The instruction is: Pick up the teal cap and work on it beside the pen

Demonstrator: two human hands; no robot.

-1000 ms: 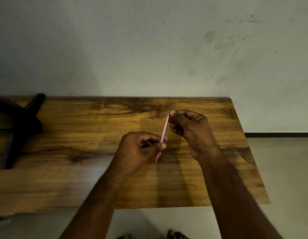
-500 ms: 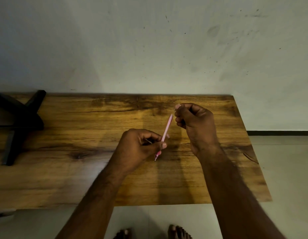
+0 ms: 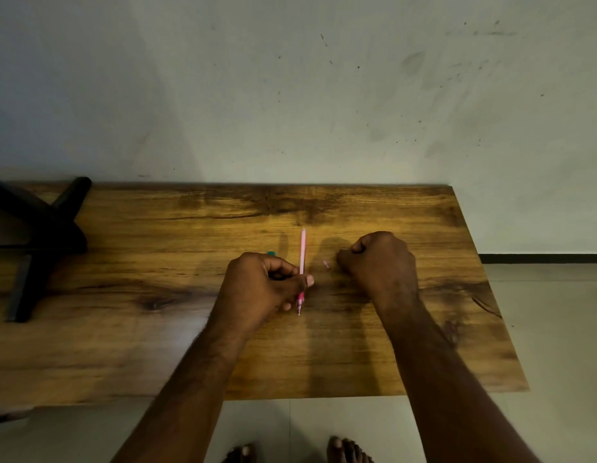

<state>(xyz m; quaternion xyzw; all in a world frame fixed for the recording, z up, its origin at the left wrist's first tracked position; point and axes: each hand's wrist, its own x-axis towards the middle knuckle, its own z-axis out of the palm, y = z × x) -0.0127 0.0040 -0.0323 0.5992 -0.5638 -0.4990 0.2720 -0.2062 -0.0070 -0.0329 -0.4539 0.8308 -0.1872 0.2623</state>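
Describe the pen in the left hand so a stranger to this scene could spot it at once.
On the brown wood-grain tabletop set against the pale wall, find the left hand, near the middle. Its fingers and thumb pinch a thin pink plastic pen, tip toward the person. The tiny pink piece beside the fisted right hand is far shorter and lies loose on the wood.

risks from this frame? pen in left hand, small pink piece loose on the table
1. The small pink piece lies loose on the wooden table just beside the right hand; a nudge from the knuckles could roll it away.
2. The left hand pinches the pink pen low, near its tip, leaving most of the barrel unsupported; it might tilt or slip.
3. Light is dim, so the piece may be hard to spot.
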